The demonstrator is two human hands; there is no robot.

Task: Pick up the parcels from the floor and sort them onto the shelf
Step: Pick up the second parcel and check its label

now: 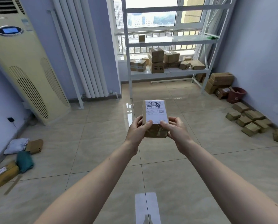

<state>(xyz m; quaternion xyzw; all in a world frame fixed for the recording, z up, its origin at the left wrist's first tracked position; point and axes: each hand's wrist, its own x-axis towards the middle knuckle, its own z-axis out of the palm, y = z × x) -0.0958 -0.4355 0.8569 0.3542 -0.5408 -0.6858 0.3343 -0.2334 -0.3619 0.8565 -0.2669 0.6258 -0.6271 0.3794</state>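
Observation:
I hold a small brown cardboard parcel (154,117) with a white shipping label on top, out in front of me above the tiled floor. My left hand (137,128) grips its left near corner and my right hand (175,129) grips its right near corner, thumbs on the label. Ahead by the window stands a white metal shelf (167,73). Its lower board carries several brown boxes (156,60), and one small box (141,38) sits on the board above. Several small brown parcels (248,120) lie in a group on the floor at the right.
A tall cream air conditioner (22,75) and white radiator pipes (80,50) stand at the left. Soft bagged parcels (19,152) lie on the floor at the lower left. Larger boxes (220,81) and a red bucket (236,94) sit by the right wall.

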